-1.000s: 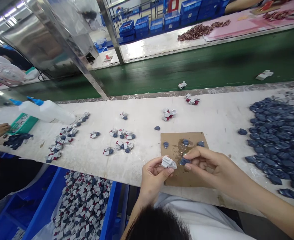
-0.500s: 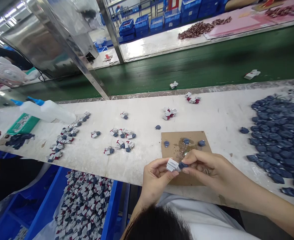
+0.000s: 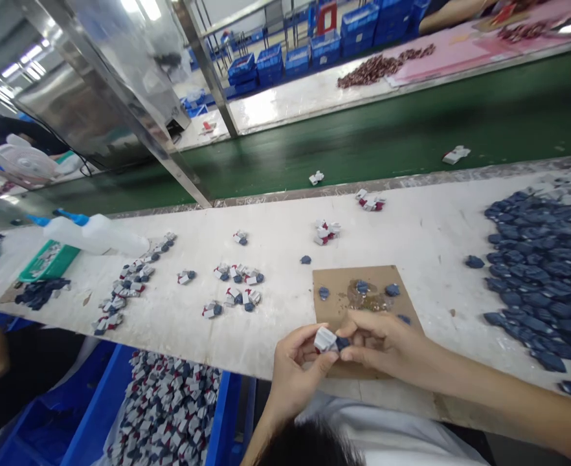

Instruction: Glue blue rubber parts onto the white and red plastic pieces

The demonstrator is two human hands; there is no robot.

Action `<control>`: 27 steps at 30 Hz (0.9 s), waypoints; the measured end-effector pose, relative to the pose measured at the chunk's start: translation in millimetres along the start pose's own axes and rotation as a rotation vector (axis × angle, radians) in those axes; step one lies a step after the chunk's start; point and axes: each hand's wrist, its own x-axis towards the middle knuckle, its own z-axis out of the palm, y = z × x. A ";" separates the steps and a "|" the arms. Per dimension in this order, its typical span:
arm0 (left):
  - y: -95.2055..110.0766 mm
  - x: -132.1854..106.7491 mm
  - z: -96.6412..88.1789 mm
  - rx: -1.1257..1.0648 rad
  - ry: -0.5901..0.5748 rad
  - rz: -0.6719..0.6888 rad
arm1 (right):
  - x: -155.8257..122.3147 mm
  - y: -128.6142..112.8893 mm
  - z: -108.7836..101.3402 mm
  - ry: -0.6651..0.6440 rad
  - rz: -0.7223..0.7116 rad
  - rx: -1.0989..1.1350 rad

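Note:
My left hand is closed on a light grey plastic piece with a trace of dark red at its edge. My right hand pinches a dark blue piece against the grey one's right side. The two pieces touch; how they fit together is hidden by the fingers. Below both hands lies a brown cardboard sheet with a wet patch and several dark blue pieces, one of them a small blue piece. Another blue piece rests just beyond the sheet.
Dark blue pieces form a big pile at right. Joined grey, red and blue pieces stand in groups at left. White bottles lie by a green basket. A blue bin holds many pieces. Beyond runs a green conveyor.
Both hands stay together on the two pieces, which have turned slightly. The grey pieces on the conveyor have shifted left. The view has tilted a little.

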 end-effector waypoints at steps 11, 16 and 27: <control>46.6 139.3 -43.1 1.203 0.317 0.616 | -51.5 36.1 -138.6 0.693 0.239 -0.562; 91.8 305.5 5.0 1.137 0.186 0.477 | -77.7 65.7 -189.5 0.733 0.221 -1.095; 95.2 303.5 1.3 0.714 0.271 0.354 | -57.2 78.6 -172.1 0.550 0.119 -1.224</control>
